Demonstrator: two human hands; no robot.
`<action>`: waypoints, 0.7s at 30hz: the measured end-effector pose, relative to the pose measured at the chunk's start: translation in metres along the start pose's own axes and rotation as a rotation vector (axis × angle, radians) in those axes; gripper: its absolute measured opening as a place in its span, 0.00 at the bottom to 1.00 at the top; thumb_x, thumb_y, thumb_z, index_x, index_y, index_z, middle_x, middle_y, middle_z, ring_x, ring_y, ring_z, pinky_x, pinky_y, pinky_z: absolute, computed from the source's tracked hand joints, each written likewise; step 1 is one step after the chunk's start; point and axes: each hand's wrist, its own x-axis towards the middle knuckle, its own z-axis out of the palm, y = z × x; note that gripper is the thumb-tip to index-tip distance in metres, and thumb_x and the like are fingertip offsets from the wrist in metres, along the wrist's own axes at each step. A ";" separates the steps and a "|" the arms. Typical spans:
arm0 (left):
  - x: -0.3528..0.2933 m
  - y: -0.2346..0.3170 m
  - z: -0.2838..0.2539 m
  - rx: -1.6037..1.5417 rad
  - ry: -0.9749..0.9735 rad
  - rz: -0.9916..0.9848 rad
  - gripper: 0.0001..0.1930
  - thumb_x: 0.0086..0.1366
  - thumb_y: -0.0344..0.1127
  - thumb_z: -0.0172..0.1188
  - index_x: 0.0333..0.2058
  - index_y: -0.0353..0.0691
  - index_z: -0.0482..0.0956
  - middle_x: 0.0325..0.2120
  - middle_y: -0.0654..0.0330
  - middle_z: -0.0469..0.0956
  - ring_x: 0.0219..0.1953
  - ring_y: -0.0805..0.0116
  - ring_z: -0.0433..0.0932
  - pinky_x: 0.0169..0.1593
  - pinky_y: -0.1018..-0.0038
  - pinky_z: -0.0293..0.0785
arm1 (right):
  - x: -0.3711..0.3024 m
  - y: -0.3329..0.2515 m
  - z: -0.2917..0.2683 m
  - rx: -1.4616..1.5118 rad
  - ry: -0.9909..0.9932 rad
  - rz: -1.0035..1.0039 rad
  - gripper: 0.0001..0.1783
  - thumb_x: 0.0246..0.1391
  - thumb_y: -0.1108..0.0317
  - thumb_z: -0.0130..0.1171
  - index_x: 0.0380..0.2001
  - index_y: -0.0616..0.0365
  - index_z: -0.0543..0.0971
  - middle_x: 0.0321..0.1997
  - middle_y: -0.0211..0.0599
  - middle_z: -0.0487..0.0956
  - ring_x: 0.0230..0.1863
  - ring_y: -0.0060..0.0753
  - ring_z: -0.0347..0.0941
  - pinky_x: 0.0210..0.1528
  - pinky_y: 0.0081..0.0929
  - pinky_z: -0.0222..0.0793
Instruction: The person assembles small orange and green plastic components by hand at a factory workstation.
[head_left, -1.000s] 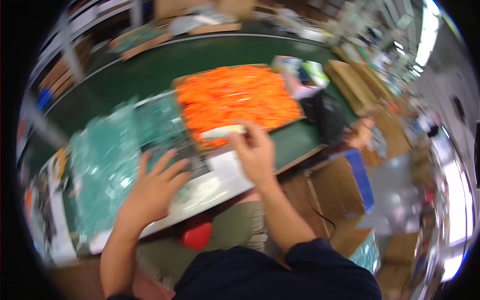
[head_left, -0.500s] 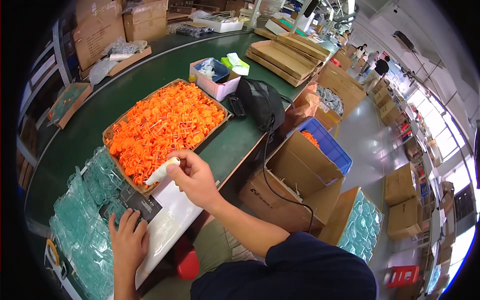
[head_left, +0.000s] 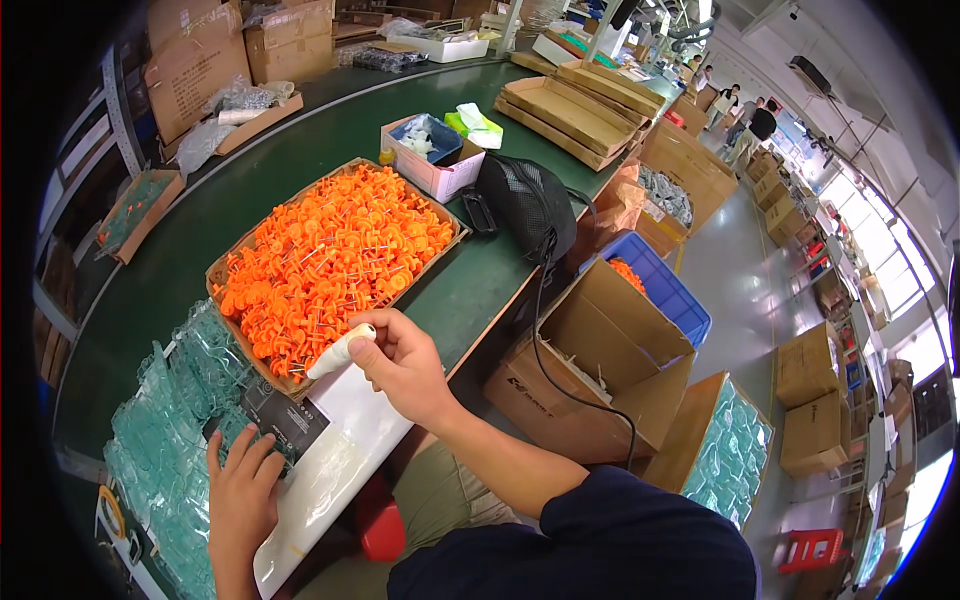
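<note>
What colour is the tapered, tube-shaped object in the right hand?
The tube-shaped object is white, best seen in the head view.

Small pale print with symbols stands on the flat, dark grey rectangular sheet [head_left: 287, 414] on the green tabletop [head_left: 462, 308], too fine to make out. A bold dark mark followed by lettering stands on the side of the open brown cardboard carton [head_left: 562, 412] beside it. Faint lines of print cross the tall brown cardboard box [head_left: 188, 62] at upper left, too blurred to read.
</note>
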 end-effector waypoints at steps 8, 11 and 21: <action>0.006 -0.004 0.004 -0.121 0.336 0.036 0.13 0.54 0.29 0.63 0.40 0.42 0.76 0.48 0.58 0.77 0.57 0.49 0.72 0.67 0.40 0.55 | 0.000 0.004 -0.002 0.076 -0.004 0.040 0.13 0.64 0.72 0.57 0.51 0.60 0.74 0.32 0.31 0.74 0.25 0.17 0.65 0.26 0.14 0.63; 0.005 0.036 0.000 -0.106 0.511 0.108 0.12 0.58 0.34 0.63 0.40 0.41 0.77 0.48 0.57 0.77 0.54 0.49 0.73 0.68 0.40 0.56 | 0.006 -0.001 -0.005 0.128 0.018 0.000 0.13 0.64 0.72 0.56 0.51 0.60 0.74 0.32 0.31 0.73 0.25 0.18 0.65 0.26 0.15 0.63; -0.024 0.096 0.040 -0.108 0.102 -0.373 0.20 0.56 0.28 0.59 0.49 0.39 0.73 0.56 0.51 0.71 0.59 0.47 0.66 0.66 0.48 0.56 | 0.010 -0.011 -0.004 0.175 0.001 -0.015 0.12 0.66 0.72 0.54 0.51 0.62 0.73 0.31 0.32 0.73 0.24 0.19 0.65 0.26 0.17 0.64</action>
